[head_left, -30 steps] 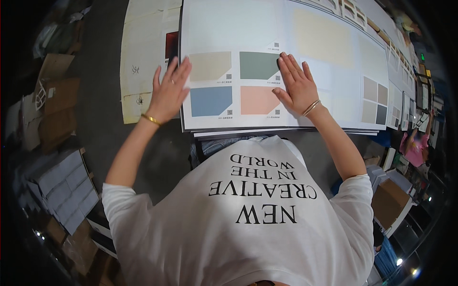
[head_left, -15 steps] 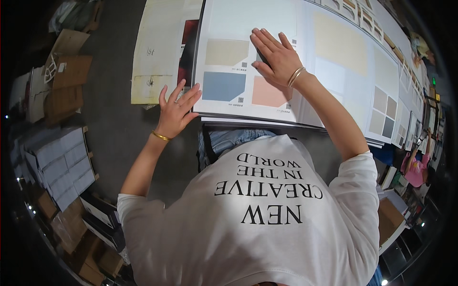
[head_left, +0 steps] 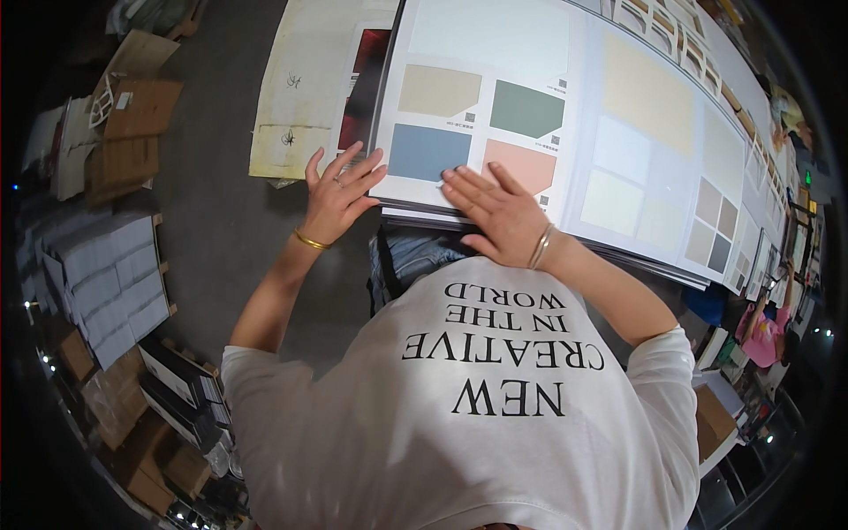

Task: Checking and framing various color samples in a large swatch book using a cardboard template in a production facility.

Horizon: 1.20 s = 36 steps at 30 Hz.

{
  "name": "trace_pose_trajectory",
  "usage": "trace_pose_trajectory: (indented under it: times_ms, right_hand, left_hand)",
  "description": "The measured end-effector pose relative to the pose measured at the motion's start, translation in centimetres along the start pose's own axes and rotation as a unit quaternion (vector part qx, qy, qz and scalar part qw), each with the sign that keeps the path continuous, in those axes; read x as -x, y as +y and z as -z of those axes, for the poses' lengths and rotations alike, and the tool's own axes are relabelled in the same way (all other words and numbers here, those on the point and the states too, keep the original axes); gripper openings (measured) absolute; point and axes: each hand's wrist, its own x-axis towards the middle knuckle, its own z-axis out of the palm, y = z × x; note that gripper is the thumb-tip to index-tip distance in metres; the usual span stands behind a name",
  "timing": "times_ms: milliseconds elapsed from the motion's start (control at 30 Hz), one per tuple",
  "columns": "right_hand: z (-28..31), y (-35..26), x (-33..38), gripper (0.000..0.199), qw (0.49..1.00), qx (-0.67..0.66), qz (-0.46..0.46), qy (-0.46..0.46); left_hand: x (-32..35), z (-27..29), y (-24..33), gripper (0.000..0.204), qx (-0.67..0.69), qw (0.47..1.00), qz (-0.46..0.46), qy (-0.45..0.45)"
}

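Observation:
In front of me lies a large white colour sample board (head_left: 481,190) with a dark edge. On it are a beige swatch (head_left: 440,90), a green swatch (head_left: 527,108), a blue swatch (head_left: 430,152) and a pink swatch (head_left: 530,166). My right hand (head_left: 499,210) rests flat with its fingers stretched, over the near edge of the board and across the lower corners of the blue and pink swatches. My left hand (head_left: 344,190) has its fingers spread, the tips at the board's near left corner. Neither hand holds anything.
A pale yellowed panel (head_left: 287,97) with dark marks lies beyond the left side. More swatch boards (head_left: 711,216) continue to the right. Stacked white packs (head_left: 110,291) and cardboard boxes (head_left: 124,163) stand on the floor at left. A person in pink (head_left: 764,340) is far right.
My right hand has slid from the green swatch toward me to the board's near edge, uncovering that swatch. My left hand stays at the corner. The view has shifted slightly.

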Motion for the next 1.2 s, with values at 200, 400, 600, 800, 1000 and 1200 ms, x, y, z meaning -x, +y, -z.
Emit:
trace_pose_trajectory:
  times_ms: [200, 400, 600, 800, 1000, 1200]
  right_hand:
    - [-2.9, -3.5, -5.2, 0.074, 0.999, 0.006, 0.033, 0.015]
    - [-4.7, -4.3, -3.6, 0.066, 0.997, 0.003, 0.061, 0.053]
    - [-1.0, -1.4, 4.2, 0.062, 0.988, -0.066, -0.108, 0.088]
    - [0.6, -1.1, 11.0, 0.058, 0.991, -0.004, -0.132, 0.007]
    - [1.5, 0.2, 11.5, 0.061, 0.986, -0.034, -0.161, 0.027]
    - [2.8, 5.8, 8.0, 0.063, 0.980, 0.087, -0.168, 0.055]
  left_hand:
    - [0.3, -0.6, -0.1, 0.034, -0.028, 0.998, -0.030, 0.046]
    - [0.7, 0.0, 0.0, 0.031, -0.059, 0.996, -0.056, 0.049]
    - [1.1, 0.0, 1.3, 0.030, -0.090, 0.994, -0.024, 0.060]
    - [-2.4, -1.0, 7.0, 0.041, -0.086, 0.992, -0.077, -0.044]
    - [-7.6, -5.4, 13.1, 0.041, 0.030, 0.991, -0.123, -0.047]
    - [-8.8, -7.2, 14.1, 0.036, 0.046, 0.979, -0.195, -0.044]
